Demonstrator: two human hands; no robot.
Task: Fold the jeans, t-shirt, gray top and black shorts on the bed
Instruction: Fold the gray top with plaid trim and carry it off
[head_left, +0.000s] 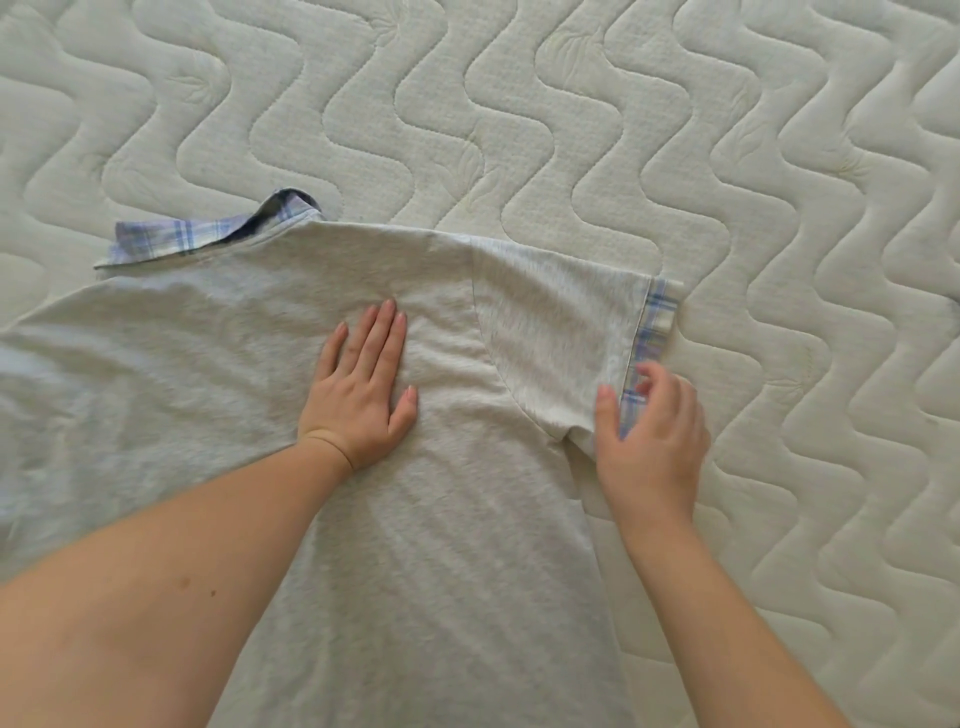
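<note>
Gray top (467, 519) flat on bed (779, 156), left hand (358, 384) fingers straight pressing it, right hand (654, 441) pinching sleeve cuff (652, 332)

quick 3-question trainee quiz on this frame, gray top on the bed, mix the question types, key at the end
1. True or false: the left hand lies flat, fingers straight, on the gray top.
2. The right hand pinches: A) the plaid collar B) the plaid sleeve cuff C) the bottom hem.
3. Fill in: the plaid collar lies toward the ___ side of the view, on the mattress.

Key: 1 true; 2 B, the plaid sleeve cuff; 3 left.
</note>
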